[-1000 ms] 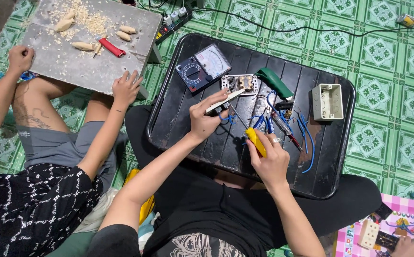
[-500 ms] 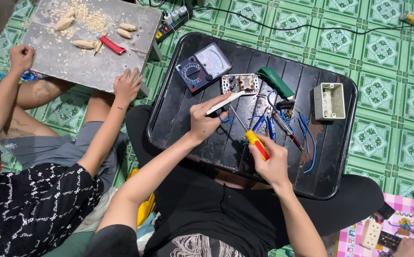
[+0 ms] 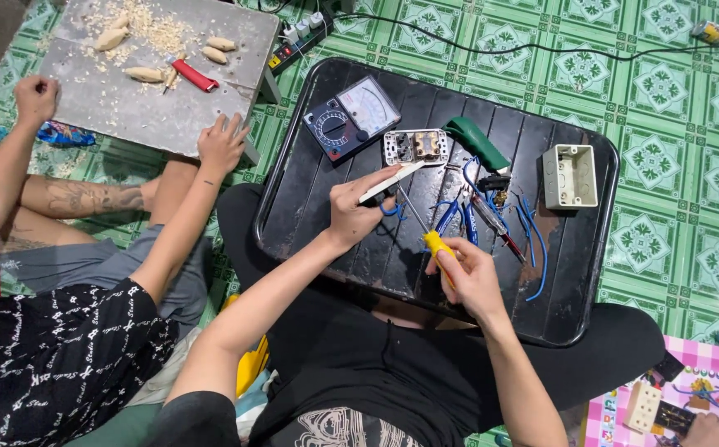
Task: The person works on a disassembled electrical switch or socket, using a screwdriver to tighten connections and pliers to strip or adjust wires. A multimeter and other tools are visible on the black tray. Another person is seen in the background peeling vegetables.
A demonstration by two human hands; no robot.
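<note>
head view: over the black table [image 3: 310, 223], the left hand [image 3: 355, 211] pinches a white strip [image 3: 393, 182] angled up-right, while the right hand [image 3: 467, 277] grips a yellow-handled screwdriver [image 3: 436, 242] whose shaft points up-left toward that strip.

Light is bright and even across the scene, probably from overhead, since shadows are short and soft. The glossy black tray [image 3: 293, 223] carries pale streaks of glare along its slats. Detail is sharp at the tray's centre; left of it, the grey board [image 3: 140, 112] looks slightly washed out. Far from the tray, floor tiles bend slightly at the frame edges.
</note>
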